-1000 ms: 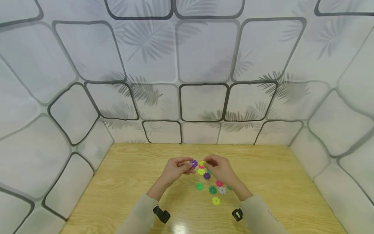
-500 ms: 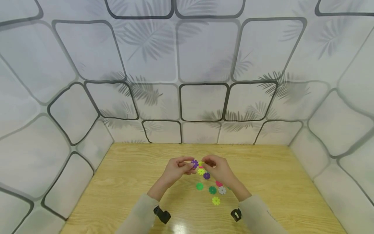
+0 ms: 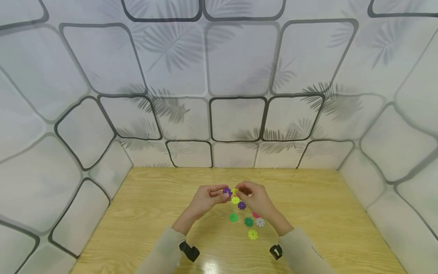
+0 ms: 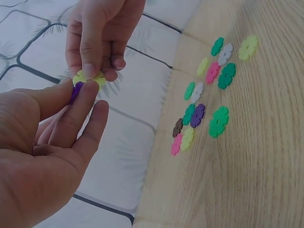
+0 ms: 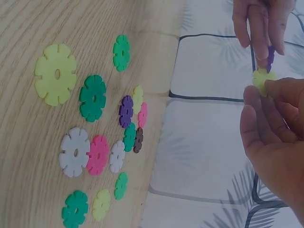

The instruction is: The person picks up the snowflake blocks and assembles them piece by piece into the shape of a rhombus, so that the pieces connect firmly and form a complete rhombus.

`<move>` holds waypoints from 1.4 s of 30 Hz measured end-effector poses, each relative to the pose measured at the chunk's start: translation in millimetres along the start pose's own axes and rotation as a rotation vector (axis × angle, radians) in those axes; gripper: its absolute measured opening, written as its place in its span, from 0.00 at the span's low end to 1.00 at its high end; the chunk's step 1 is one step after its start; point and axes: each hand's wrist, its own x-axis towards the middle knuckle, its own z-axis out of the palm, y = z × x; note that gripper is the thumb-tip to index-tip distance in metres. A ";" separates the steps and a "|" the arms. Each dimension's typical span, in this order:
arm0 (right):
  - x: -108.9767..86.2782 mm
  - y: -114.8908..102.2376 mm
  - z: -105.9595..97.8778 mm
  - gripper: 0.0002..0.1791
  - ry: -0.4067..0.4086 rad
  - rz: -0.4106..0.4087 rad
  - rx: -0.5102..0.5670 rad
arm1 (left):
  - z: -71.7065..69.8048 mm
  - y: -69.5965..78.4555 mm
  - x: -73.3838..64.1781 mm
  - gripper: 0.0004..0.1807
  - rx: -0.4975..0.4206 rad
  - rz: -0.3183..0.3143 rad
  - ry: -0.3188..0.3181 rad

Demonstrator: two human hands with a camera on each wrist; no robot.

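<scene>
My left hand (image 3: 204,199) pinches a purple notched flower disc (image 3: 227,191) between thumb and fingers, raised over the table. Facing it, my right hand (image 3: 258,199) holds a yellow flower disc (image 5: 260,81) by thumb and fingertips. In the right wrist view the purple disc stands nearly edge-on, its lower end right at the yellow disc's rim. Fingers cover much of both discs in the left wrist view. Below the hands lie loose discs, among them a purple one (image 3: 242,205), a yellow one (image 3: 235,200) and a bright green one (image 3: 234,217).
Several more discs lie flat on the wooden table (image 3: 154,220): dark green (image 5: 92,98), white (image 5: 75,152), pink (image 5: 98,155), brown (image 5: 138,140) and a large yellow one (image 5: 55,74). A patterned wall covering (image 3: 239,121) rises behind the table and at both sides.
My right hand has shifted slightly left, bringing the yellow disc up to the purple one. The purple disc has turned a little in my left fingers.
</scene>
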 end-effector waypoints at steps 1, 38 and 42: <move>-0.1 0.0 0.0 0.06 0.001 -0.002 0.000 | 0.1 -0.2 0.2 0.24 0.009 0.002 -0.002; -1.8 -6.9 -1.8 0.09 0.051 -0.052 0.017 | 7.3 -1.7 -0.6 0.23 0.137 0.158 0.018; -1.4 -6.4 -2.2 0.09 0.028 -0.037 0.015 | 6.6 -4.3 0.9 0.25 0.099 0.122 0.003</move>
